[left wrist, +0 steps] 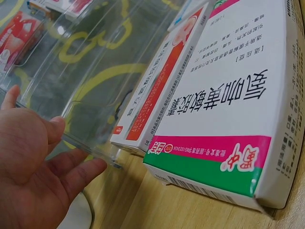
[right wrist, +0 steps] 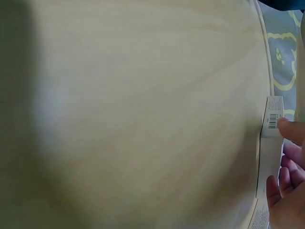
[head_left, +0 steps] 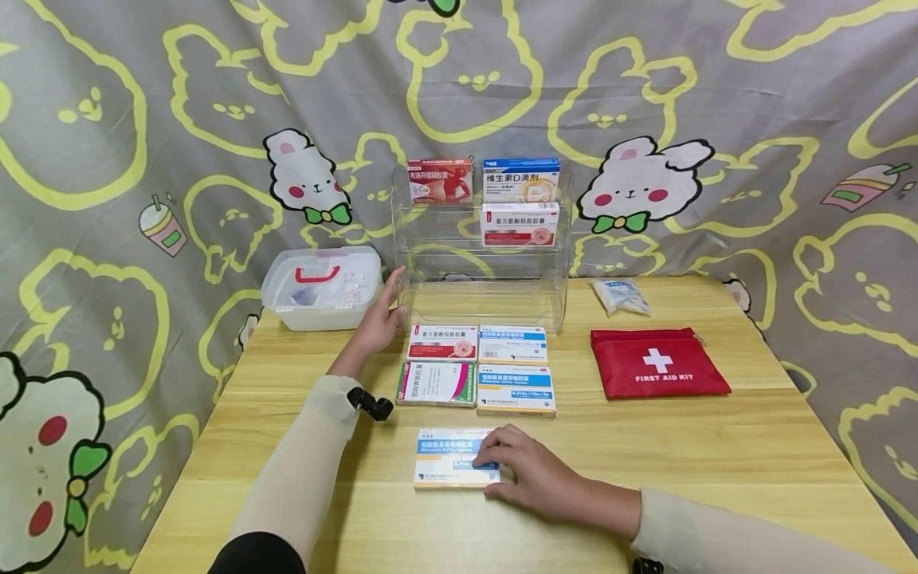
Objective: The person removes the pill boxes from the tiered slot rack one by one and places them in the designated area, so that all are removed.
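My right hand (head_left: 538,472) grips the right end of a blue-and-white medicine box (head_left: 446,458) at the front of the table, fingers over its face and thumb near the lower corner. Only part of that hand (right wrist: 290,162) shows in the right wrist view, by a white barcoded box (right wrist: 272,117). At the left side of a clear tiered display rack (head_left: 480,282), my left hand (head_left: 380,323) touches the edge. In the left wrist view, the left fingers (left wrist: 78,174) are spread beside the rack's clear panel. Three boxes stand on its upper tiers, including a red one (head_left: 441,181).
Between rack and hands lie several medicine boxes in two rows, including a green-and-pink one (head_left: 437,383). A lidded plastic case (head_left: 323,315) stands left of the rack. A red first aid pouch (head_left: 656,375) and a small clear packet (head_left: 621,296) lie to the right.
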### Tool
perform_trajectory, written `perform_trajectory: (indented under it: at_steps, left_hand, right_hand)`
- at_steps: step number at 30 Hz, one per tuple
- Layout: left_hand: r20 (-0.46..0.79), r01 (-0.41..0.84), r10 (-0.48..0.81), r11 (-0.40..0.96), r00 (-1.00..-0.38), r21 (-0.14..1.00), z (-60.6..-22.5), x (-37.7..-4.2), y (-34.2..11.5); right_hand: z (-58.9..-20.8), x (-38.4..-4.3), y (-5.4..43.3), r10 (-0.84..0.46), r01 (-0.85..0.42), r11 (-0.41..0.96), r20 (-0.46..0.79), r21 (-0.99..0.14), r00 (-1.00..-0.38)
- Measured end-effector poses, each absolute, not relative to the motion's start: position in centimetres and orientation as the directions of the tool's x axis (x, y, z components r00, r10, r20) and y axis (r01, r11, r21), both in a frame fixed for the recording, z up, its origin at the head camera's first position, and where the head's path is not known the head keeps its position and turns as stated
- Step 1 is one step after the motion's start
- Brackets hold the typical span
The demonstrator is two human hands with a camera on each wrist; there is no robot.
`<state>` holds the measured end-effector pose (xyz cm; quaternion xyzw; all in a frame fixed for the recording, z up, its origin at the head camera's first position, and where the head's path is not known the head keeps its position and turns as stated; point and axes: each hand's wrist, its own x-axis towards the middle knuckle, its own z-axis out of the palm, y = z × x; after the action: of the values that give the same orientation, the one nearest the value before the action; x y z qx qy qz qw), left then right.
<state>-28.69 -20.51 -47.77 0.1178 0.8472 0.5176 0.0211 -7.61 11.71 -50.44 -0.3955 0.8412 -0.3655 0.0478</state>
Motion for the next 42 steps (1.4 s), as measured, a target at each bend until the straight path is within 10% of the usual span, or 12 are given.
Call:
perform_trajectory:
  at_steps: [42]
  left_hand:
    - [0.098, 0.187, 0.216, 0.443, -0.971, 0.877, -47.8, -28.8, -20.5]
  right_hand:
    - [-49.5, -11.3, 7.7, -0.686, -0.600, 0.498, 0.140, -0.626, -0.715]
